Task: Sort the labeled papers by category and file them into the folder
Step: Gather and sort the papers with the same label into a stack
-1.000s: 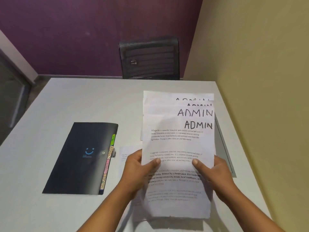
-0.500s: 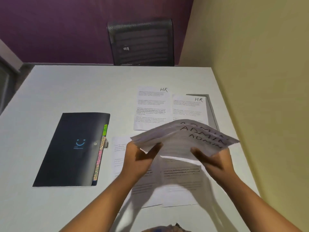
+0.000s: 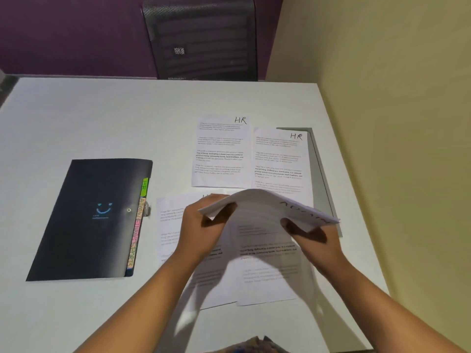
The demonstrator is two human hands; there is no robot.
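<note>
A white table [image 3: 102, 123] is noted bearing a closed black folder [image 3: 89, 220] at left, with coloured tabs [image 3: 136, 233] along its right edge. Two sheets marked HR [image 3: 220, 159] are laid side by side at far right. A bowed stack of ADMIN papers [image 3: 265, 207] is held above further printed sheets [image 3: 267, 271] at near right, gripped at its left edge by the left hand [image 3: 204, 230] and at its right edge by the right hand [image 3: 313, 240].

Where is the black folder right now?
In the head view, the black folder lies closed on the white table, left of the left hand and the loose papers.
</note>
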